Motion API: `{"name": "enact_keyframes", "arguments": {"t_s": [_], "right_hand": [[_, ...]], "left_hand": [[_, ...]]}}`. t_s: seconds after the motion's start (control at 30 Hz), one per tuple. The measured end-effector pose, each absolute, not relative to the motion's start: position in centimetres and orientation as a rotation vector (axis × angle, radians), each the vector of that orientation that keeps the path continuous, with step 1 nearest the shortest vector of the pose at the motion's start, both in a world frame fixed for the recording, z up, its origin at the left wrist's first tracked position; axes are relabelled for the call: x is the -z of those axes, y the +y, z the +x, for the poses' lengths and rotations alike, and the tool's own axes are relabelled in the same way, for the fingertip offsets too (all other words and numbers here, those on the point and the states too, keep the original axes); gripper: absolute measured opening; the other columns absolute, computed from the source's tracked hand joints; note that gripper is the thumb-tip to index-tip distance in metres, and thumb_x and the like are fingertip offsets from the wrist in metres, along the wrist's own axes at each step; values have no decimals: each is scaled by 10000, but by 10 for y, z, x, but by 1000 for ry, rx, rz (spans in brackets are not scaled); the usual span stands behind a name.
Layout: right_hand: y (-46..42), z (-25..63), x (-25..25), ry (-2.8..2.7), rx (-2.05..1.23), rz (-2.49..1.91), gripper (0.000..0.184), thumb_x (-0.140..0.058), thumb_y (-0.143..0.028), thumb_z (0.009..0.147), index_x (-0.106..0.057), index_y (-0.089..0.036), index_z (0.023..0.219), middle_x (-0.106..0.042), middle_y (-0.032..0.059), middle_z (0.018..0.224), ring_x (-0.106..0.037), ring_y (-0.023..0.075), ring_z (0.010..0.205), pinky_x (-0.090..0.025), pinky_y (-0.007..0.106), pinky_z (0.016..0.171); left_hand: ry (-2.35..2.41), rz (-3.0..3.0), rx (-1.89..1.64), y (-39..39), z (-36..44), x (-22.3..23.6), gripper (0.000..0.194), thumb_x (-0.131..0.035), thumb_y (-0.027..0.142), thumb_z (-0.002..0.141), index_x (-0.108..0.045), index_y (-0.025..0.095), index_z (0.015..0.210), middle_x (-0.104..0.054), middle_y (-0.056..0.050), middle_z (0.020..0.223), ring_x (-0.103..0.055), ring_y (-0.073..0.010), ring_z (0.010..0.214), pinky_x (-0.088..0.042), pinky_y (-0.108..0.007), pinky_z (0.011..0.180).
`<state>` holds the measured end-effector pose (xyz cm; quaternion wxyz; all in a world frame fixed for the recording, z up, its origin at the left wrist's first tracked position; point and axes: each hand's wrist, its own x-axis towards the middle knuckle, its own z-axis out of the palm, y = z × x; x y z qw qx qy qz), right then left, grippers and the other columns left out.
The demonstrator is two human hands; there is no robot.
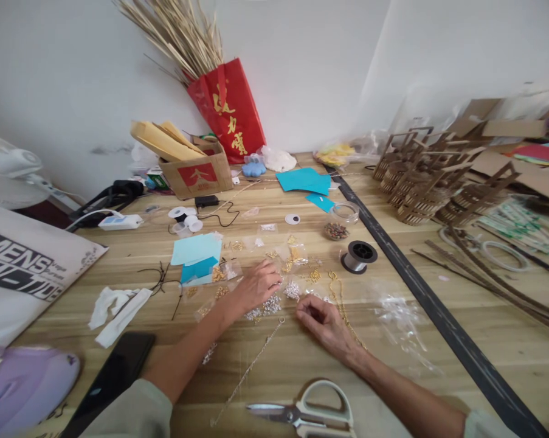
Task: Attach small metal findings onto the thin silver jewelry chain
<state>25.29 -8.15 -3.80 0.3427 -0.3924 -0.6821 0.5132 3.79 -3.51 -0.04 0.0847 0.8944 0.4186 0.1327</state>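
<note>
My left hand [261, 285] reaches in over small piles of silver beads [271, 304], its fingers bent and drawn together. Whatever its fingertips hold, if anything, is hidden. Right of another silver bead pile [292, 290], my right hand [322, 319] rests with thumb and forefinger pinched; I cannot make out anything between them. A silver chain [251, 367] with a ring at its upper end lies on the table between my forearms. Beside my right wrist runs a gold chain [340, 298]. Gold beads [314, 275] and small bags of gold findings [296, 254] lie beyond my hands.
Scissors [306, 411] lie at the near edge. A wire spool [359, 257] and a jar of mixed beads [337, 230] stand beyond my right hand. A phone [112, 380] and blue cards [196, 255] are left. Woven baskets [420, 188] stand right, past a dark strip [406, 286].
</note>
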Motion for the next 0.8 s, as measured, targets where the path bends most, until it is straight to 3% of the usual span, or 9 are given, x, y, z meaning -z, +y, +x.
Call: {"name": "enact_keyframes", "arguments": {"t_s": [0.8], "right_hand": [[-81, 253, 38, -1753, -1358, -1023, 232, -554, -379, 890, -570, -177, 777, -440, -36, 588, -392, 112, 548, -308, 235, 504]], "left_hand": [[1270, 2748, -188, -32, 51, 4, 258, -443, 141, 938, -578, 157, 718, -586, -57, 779, -505, -217, 828, -414, -344, 796]]}}
